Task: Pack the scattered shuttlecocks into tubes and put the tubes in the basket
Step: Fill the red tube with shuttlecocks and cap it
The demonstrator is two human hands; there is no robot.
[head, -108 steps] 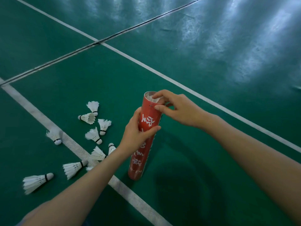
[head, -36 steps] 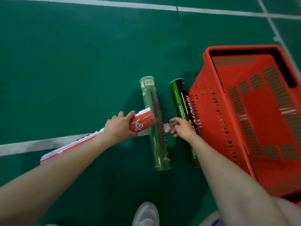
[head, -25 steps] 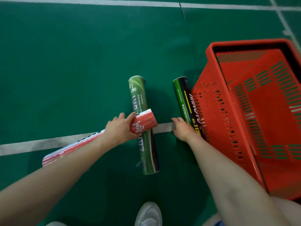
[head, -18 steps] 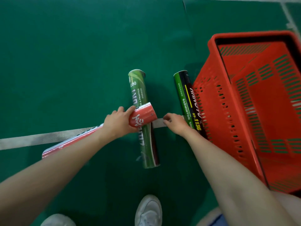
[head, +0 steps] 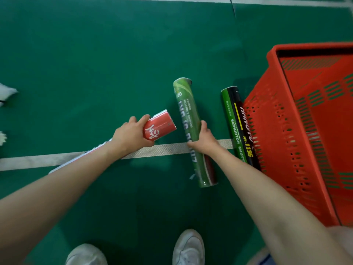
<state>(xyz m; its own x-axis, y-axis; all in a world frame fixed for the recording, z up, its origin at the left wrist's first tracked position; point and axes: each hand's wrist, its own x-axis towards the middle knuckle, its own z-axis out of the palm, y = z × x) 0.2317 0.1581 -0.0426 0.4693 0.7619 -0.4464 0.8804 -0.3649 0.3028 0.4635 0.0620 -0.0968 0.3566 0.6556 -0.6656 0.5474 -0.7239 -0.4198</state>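
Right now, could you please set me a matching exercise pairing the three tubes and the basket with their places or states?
Things:
1 red tube
2 light green tube
3 black-and-green tube
4 basket

States:
A gripped by the right hand
B standing on the floor at the right
C held by the left hand
D lying unheld beside the basket

Pairs: 1-C; 2-A; 3-D; 4-B.
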